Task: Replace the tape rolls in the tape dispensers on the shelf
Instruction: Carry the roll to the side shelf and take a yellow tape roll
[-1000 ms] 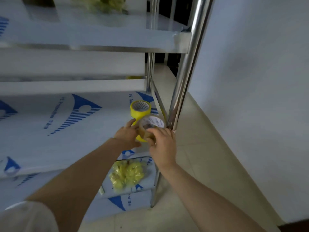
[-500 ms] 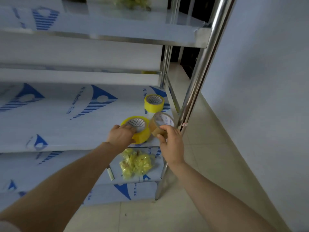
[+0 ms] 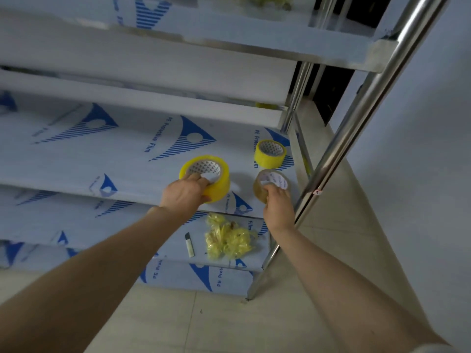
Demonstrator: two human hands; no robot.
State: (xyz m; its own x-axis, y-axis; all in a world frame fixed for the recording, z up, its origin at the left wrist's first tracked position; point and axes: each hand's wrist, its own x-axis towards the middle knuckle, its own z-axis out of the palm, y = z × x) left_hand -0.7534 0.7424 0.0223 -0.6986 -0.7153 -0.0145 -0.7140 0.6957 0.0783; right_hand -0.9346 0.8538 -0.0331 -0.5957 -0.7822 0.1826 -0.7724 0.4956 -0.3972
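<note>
A large yellow tape roll (image 3: 216, 179) lies at the front edge of the middle shelf (image 3: 102, 159). My left hand (image 3: 184, 193) grips it, fingers hooked into its core and thumb on the outer side. To its right my right hand (image 3: 276, 201) holds a smaller brown tape roll (image 3: 265, 182), tilted, with fingers in its core. A second, smaller yellow tape roll (image 3: 269, 153) sits untouched behind them near the shelf's right end. No tape dispenser is visible.
A steel upright post (image 3: 356, 118) runs diagonally just right of my right hand. On the lower shelf lie a crumpled yellow plastic wad (image 3: 229, 238) and a small utility knife (image 3: 189, 244). An upper shelf (image 3: 229, 36) overhangs. A pale wall is at the right, tiled floor below.
The large yellow roll, stacked under the small yellow one before, now sits alone at the shelf's front in my left hand. The brown roll in my right hand has shifted slightly right.
</note>
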